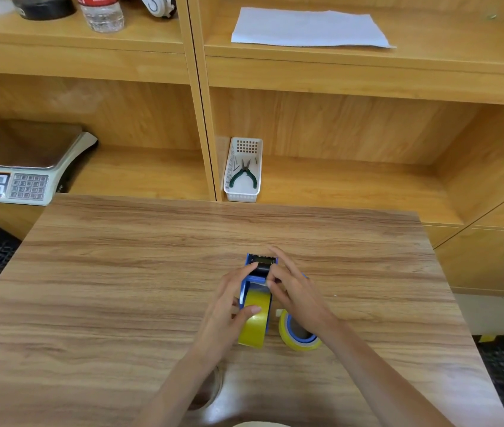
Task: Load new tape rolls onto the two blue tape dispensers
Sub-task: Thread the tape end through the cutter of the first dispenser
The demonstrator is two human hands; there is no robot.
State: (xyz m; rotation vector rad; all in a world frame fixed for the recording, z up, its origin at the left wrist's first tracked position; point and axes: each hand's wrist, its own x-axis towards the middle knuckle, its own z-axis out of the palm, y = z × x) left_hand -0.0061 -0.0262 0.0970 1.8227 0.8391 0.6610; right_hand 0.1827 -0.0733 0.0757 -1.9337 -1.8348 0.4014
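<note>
On the wooden table [121, 288], near its middle, I see a blue tape dispenser [258, 272] lying with its black roller and toothed cutter end pointing away from me. A yellow tape roll [255, 325] sits in the dispenser's frame, its near edge resting on the tabletop.

My left hand [226, 309] grips this dispenser from the left: the thumb lies curled over the yellow roll and the index finger reaches forward to the black roller. My right hand [294, 294] is at the dispenser's right side, its thumb and a bent finger pinching close together just behind the roller, while the other fingers stretch forward past the cutter. I cannot tell for certain what lies between the pinching fingertips; a pale strip shows there.

Just right of the first roll, under my right wrist, a second yellow tape roll [298, 337] lies tilted on the table, with a blue part showing inside its core; most of what it sits on is hidden by the hand. A clear roll [213, 386] peeks out beneath my left forearm.

Beyond the table, a white plastic basket [243, 192] stands in the shelf recess and holds green-handled pliers [244, 175]. A weighing scale [22, 167] sits in the left recess. Higher up, a sheet of white paper [309, 27] lies on the right shelf, and a water bottle [103, 13] stands on the left shelf.
</note>
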